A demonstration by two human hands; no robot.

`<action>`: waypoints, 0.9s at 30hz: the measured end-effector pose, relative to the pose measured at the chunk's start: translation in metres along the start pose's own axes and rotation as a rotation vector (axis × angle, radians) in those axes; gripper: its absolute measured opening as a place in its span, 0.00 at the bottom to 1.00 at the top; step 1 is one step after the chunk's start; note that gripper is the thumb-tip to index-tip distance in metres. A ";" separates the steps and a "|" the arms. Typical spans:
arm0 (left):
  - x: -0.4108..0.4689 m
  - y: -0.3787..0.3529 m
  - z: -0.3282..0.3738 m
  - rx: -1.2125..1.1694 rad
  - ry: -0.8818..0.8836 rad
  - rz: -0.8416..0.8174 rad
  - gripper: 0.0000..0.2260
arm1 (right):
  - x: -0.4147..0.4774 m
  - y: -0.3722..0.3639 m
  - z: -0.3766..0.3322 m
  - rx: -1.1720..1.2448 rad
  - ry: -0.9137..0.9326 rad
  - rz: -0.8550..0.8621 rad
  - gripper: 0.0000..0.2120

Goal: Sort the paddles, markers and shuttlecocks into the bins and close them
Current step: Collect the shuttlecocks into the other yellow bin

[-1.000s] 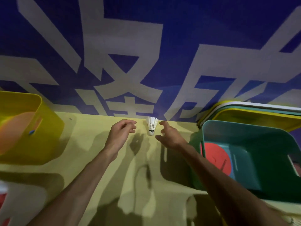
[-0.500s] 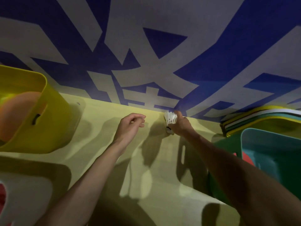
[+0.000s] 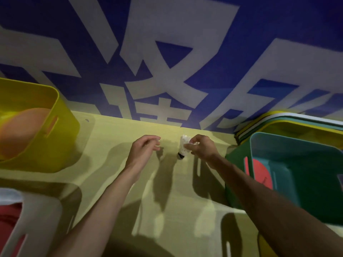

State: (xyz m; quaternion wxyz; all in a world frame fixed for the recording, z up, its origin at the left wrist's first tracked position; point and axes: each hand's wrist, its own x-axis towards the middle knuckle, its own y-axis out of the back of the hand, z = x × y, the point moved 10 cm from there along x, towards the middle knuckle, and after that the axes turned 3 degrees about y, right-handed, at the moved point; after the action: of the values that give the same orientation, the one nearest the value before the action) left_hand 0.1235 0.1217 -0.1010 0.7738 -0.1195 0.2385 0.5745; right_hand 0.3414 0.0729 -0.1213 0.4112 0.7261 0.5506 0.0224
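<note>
Head view: my right grip [image 3: 202, 147] pinches the shuttlecock [image 3: 183, 150] by its feathers, cork hanging just left of that grip. My left grip [image 3: 143, 149] sits loosely curled and empty, further left. I'd worry such a thin feather hold slips or crushes the skirt during the carry.

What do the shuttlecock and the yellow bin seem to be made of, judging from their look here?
The shuttlecock has a white, finely ribbed skirt that looks like feather, though thin plastic is possible. Its dark tip may be cork or rubber, but it is too blurred to tell. The yellow bin seems to be moulded plastic: smooth walls with a slight sheen, rounded corners and cut handle slots.
</note>
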 end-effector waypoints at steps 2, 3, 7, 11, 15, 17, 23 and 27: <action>-0.014 -0.005 0.008 0.006 -0.026 -0.013 0.08 | -0.020 0.012 -0.011 0.031 0.030 -0.007 0.09; -0.022 -0.009 0.013 0.015 -0.041 -0.023 0.08 | -0.031 0.018 -0.015 0.061 0.043 -0.002 0.09; -0.057 -0.028 0.039 0.057 -0.118 -0.058 0.08 | -0.071 0.049 -0.025 0.153 0.130 0.017 0.12; -0.096 -0.047 0.058 0.066 -0.199 -0.058 0.08 | -0.108 0.084 -0.022 0.196 0.229 0.026 0.17; -0.135 -0.076 0.062 0.086 -0.236 -0.044 0.07 | -0.145 0.117 0.001 0.333 0.276 0.004 0.17; -0.156 -0.097 0.063 0.084 -0.263 -0.050 0.07 | -0.167 0.139 0.016 0.387 0.302 0.019 0.16; -0.216 -0.168 0.065 0.127 -0.326 -0.085 0.07 | -0.219 0.198 0.079 0.410 0.325 0.119 0.17; -0.248 -0.207 0.063 0.169 -0.361 -0.113 0.06 | -0.250 0.226 0.125 0.454 0.312 0.123 0.16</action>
State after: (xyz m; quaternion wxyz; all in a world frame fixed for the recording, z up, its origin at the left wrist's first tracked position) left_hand 0.2779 -0.1200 0.0605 0.8422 0.0376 0.1361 0.5204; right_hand 0.4806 -0.2157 0.0419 0.1459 0.8195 0.5531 0.0350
